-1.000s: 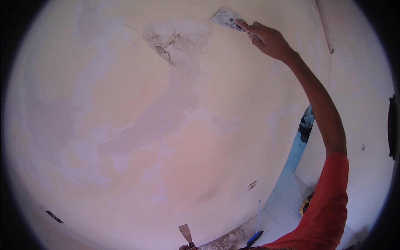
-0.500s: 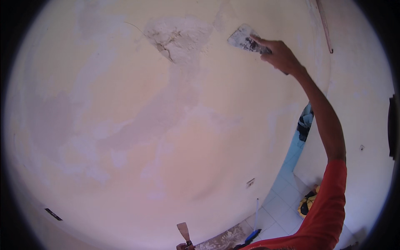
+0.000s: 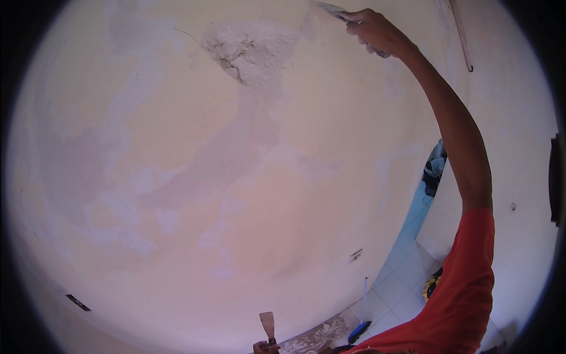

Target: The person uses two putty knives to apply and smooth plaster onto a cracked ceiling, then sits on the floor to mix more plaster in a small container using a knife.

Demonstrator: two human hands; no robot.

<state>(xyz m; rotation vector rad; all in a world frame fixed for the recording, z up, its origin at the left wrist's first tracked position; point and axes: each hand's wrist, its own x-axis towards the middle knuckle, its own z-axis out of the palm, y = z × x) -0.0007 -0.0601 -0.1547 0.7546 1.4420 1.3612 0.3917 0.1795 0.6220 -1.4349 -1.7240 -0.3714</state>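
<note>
My right hand (image 3: 377,32) is raised high on the wall, its fingers closed round the handle of a wide putty knife (image 3: 330,9). The blade lies nearly flat to the wall, close to its upper part. Left of it is a rough, freshly filled patch (image 3: 259,50) with a cracked, lumpy lower-left edge. Low in the view, my left hand (image 3: 265,348) grips a narrower putty knife (image 3: 267,324) with its blade pointing up. Most of that hand is cut off by the lower edge.
The cream wall (image 3: 306,224) carries greyish smoothed patches. A wall socket (image 3: 355,255) sits low on it. At right a tiled floor (image 3: 395,289) holds a blue broom (image 3: 358,332) and a yellow-and-black item (image 3: 432,284). A pipe-like strip (image 3: 461,35) hangs at upper right.
My right hand has moved up and left with the wide putty knife, whose blade has turned from facing me to nearly edge-on. My left hand has shifted slightly right.
</note>
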